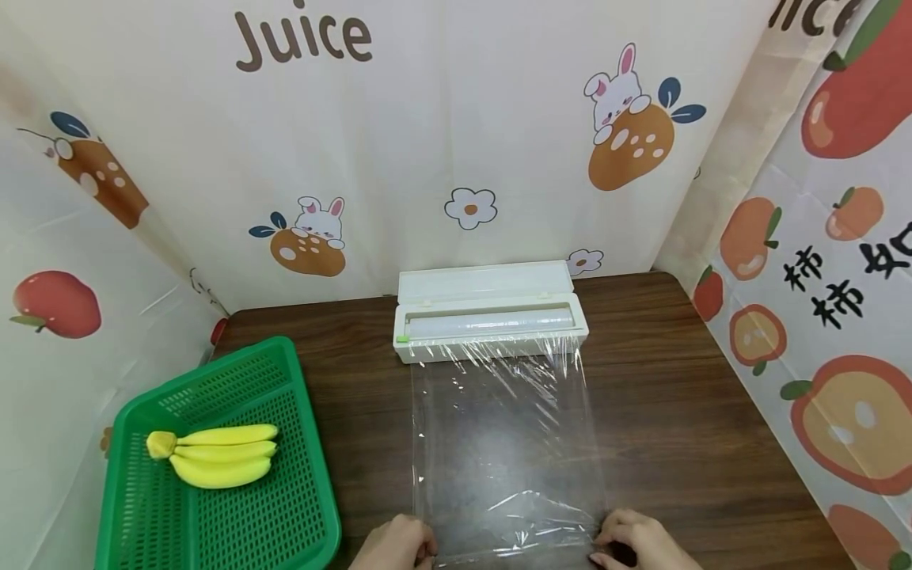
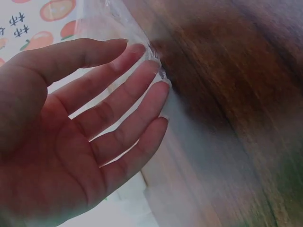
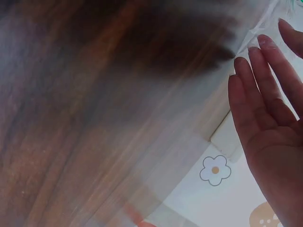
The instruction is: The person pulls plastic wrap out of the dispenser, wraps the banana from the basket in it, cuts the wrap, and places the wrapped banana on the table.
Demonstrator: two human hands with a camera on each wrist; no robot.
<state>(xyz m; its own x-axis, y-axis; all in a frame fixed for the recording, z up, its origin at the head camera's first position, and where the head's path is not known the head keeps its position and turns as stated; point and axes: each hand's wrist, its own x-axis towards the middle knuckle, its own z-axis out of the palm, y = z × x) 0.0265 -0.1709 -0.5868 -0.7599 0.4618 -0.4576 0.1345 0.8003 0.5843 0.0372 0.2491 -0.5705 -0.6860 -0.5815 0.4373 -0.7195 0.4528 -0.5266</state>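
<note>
Loosely curved, the fingers of the left hand (image 1: 399, 542) meet the near left corner of the cling film (image 1: 509, 443), the thumb tip close to the forefinger. The right hand (image 1: 637, 542) is at the opposite corner, its fingers gently bent and its thumb standing a little apart in the right wrist view. Film gathers at the fingertips of both, but I cannot tell whether either truly pinches it or only touches it.

Between them the film runs back along the dark wooden table (image 1: 684, 412) to a white cling film dispenser (image 1: 492, 304), lid raised, roll (image 1: 492, 322) inside, a small green tab (image 1: 402, 339) at its left end. Creases show near the hands and just below the dispenser. To draw the sheet smooth, I would keep both corners level, pull evenly and low, and ease the hands slightly apart; an uneven tug could skew the film or drag the light dispenser.

Farther left, a green plastic basket (image 1: 311, 427) holds a bunch of bananas (image 1: 224, 455), well apart from the film.
</note>
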